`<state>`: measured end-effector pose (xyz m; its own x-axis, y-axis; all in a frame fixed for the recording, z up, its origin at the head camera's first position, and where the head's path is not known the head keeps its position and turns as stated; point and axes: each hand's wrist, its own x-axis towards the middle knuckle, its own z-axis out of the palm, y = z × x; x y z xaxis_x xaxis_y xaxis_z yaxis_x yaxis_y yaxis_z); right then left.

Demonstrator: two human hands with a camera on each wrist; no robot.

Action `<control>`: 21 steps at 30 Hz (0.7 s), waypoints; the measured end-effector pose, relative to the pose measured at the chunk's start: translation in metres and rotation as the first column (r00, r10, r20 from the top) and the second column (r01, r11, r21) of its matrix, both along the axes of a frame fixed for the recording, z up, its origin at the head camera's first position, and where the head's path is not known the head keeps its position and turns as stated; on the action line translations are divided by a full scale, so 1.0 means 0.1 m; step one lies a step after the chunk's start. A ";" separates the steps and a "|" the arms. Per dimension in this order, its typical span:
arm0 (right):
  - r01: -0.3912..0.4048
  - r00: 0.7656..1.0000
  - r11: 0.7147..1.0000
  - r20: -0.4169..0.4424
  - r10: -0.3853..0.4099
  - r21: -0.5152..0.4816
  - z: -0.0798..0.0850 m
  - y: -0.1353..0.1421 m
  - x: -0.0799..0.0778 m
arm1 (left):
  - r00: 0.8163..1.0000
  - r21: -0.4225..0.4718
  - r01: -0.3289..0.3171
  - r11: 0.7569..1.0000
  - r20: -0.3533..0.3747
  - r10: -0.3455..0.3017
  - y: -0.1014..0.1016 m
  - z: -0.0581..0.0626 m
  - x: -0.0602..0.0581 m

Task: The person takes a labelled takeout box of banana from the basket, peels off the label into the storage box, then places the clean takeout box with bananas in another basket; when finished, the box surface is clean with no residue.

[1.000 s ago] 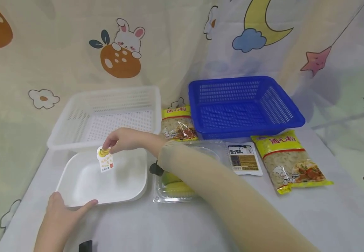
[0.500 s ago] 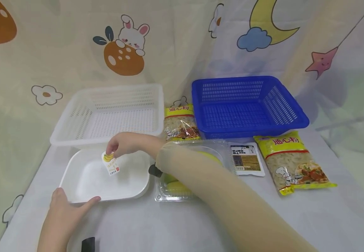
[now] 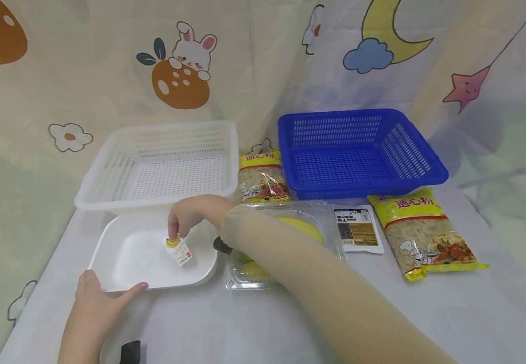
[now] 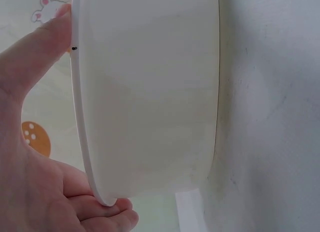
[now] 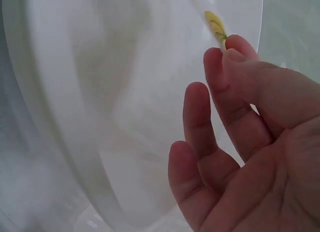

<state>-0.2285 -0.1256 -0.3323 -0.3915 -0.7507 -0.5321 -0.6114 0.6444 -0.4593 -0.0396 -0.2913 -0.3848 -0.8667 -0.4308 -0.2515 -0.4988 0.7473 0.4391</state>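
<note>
In the head view, my right hand [image 3: 187,215] pinches a small white card [image 3: 181,254] by its top edge, where bananas are pictured. The card hangs tilted within a shallow white plastic basin [image 3: 126,247]; whether it touches the bottom I cannot tell. Close up in the right wrist view, thumb and forefinger hold the card [image 5: 215,24] almost edge-on, the other fingers loosely bent. My left hand [image 3: 96,303] grips the basin's near left corner. Its thumb [image 4: 55,32] lies against the rim in the left wrist view, and its other fingers curl round the rim further along.
Behind the basin stands a white basket [image 3: 103,177], with a blue basket [image 3: 358,192] to its right. A clear plastic box [image 3: 240,283] with yellow contents lies under the right forearm. Nearby are a white packet [image 3: 358,232] and two pasta bags [image 3: 427,237] [image 3: 263,177].
My right hand has moved rightward and down with the card, lowering it further into the basin and tilting it. The left hand keeps its grip; the whole scene has shifted slightly in view.
</note>
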 end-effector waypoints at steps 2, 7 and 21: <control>-0.009 1.000 0.999 -0.029 0.010 0.038 -0.01 -0.01 0.00 | 1.000 0.002 -0.001 1.000 -0.005 0.001 0.00 0.00 0.00; -0.021 0.997 0.996 -0.075 0.028 0.089 -0.05 -0.03 0.01 | 1.000 0.010 0.007 1.000 -0.005 -0.007 0.00 0.00 0.00; 0.009 0.992 0.990 -0.126 0.009 0.141 -0.11 -0.03 0.07 | 1.000 0.015 0.014 1.000 -0.002 -0.014 0.00 0.00 0.03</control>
<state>-0.2212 -0.1288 -0.3433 -0.4620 -0.6717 -0.5790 -0.6583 0.6973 -0.2836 -0.0362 -0.2914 -0.3843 -0.8730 -0.4149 -0.2565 -0.4878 0.7475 0.4510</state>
